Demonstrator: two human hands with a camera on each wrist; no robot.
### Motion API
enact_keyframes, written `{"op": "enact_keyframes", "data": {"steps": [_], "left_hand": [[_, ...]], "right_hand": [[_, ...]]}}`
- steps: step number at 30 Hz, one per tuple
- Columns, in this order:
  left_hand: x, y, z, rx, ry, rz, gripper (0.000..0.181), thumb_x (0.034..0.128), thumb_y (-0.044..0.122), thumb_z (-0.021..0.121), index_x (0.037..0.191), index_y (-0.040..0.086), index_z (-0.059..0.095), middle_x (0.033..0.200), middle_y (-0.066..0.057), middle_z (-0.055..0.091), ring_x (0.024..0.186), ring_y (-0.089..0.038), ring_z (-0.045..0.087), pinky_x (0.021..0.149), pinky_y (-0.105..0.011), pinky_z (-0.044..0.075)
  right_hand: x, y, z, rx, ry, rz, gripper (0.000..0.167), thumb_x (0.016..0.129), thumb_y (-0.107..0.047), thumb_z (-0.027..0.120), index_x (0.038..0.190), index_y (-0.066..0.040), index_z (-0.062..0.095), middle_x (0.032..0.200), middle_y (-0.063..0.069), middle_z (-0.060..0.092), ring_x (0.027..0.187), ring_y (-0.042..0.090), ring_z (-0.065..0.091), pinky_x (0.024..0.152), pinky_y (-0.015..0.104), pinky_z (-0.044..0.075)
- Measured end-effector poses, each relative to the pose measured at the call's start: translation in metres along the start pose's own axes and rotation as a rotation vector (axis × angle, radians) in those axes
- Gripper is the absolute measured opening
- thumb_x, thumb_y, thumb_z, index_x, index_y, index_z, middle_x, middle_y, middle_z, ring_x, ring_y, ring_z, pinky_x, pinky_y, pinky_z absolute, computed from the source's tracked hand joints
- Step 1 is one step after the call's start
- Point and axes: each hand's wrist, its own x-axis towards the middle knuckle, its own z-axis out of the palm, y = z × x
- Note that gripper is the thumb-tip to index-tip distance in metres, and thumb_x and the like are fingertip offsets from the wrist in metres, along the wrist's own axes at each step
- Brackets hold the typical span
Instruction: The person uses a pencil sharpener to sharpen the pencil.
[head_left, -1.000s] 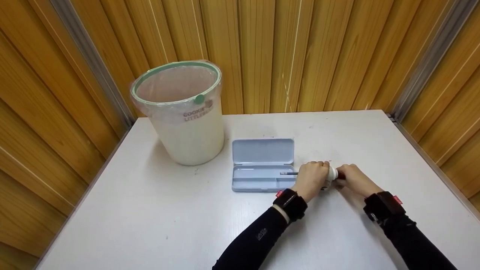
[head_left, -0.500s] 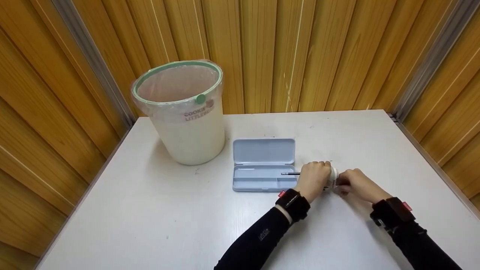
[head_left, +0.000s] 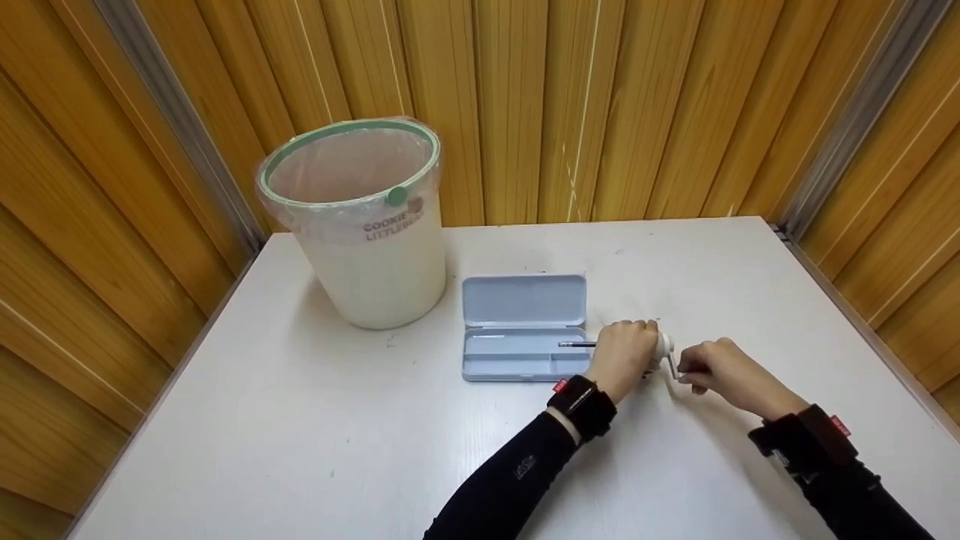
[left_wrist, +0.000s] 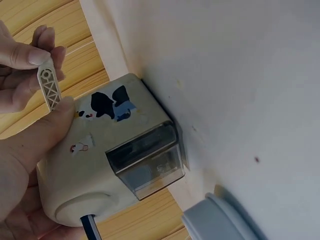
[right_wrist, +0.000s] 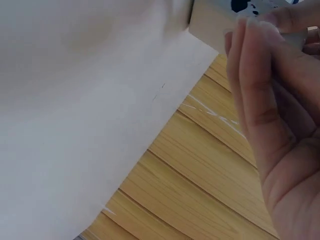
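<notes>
The left hand (head_left: 624, 356) is wrapped around a cream pencil sharpener (left_wrist: 80, 167), with its thumb laid across the body. The right hand (head_left: 727, 375) has its thumb and fingertips pinched together at the outer end of the sharpener's crank handle (left_wrist: 50, 89), a flat arm with a lattice pattern. In the head view, that handle slants down from the sharpener's white end.

The sharpener is on the right half of the table (head_left: 300, 450), its base appearing to rest on the surface. Dark cartoon prints (left_wrist: 112, 103) decorate the body, and a see-through smoky drawer (left_wrist: 152, 167) is set low in it. A dark pencil (head_left: 576, 344) sticks out of the side opposite the crank, its free end over the right part of a blue-grey pencil case (head_left: 525, 300).

The case is open, lid tipped back away from the person, its base split into one long rear compartment and two front ones. Farther left, near the back, stands a pale bucket (head_left: 382, 281) with a green rim and a clear plastic liner (head_left: 349, 161). Black sleeves (head_left: 487, 480) cover the forearms. Yellow wood-grain panels (head_left: 510, 112) enclose the table.
</notes>
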Motion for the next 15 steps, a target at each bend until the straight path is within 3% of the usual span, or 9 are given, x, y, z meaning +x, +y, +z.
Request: {"op": "enact_keyframes", "data": {"steps": [5,10,15], "left_hand": [[-0.001,0.001,0.001,0.008,0.015,0.012,0.025,0.0798,0.037,0.078,0.1,0.022,0.072,0.086,0.012,0.072,0.069,-0.005,0.066,0.058,-0.017,0.054],[-0.001,0.001,0.002,0.022,0.029,0.019,0.013,0.0852,0.029,0.073,0.097,0.023,0.072,0.085,0.013,0.072,0.069,-0.004,0.067,0.057,-0.017,0.055],[-0.001,0.0,0.0,0.029,0.016,0.027,0.01,0.0879,0.024,0.069,0.098,0.023,0.072,0.086,0.014,0.072,0.069,-0.004,0.066,0.057,-0.017,0.054]], "right_hand": [[-0.004,-0.006,-0.004,-0.029,0.045,-0.021,0.008,0.082,0.005,0.07,0.078,0.0,0.067,0.07,0.008,0.069,0.061,-0.002,0.056,0.054,0.02,0.05],[-0.007,-0.008,-0.003,-0.097,0.113,-0.053,0.007,0.082,0.002,0.071,0.079,-0.003,0.067,0.067,0.001,0.067,0.059,-0.002,0.053,0.052,0.019,0.046],[-0.011,-0.01,0.005,-0.163,0.247,-0.092,0.01,0.08,0.003,0.072,0.079,-0.005,0.066,0.064,-0.006,0.061,0.059,-0.004,0.049,0.05,0.019,0.042]]}}
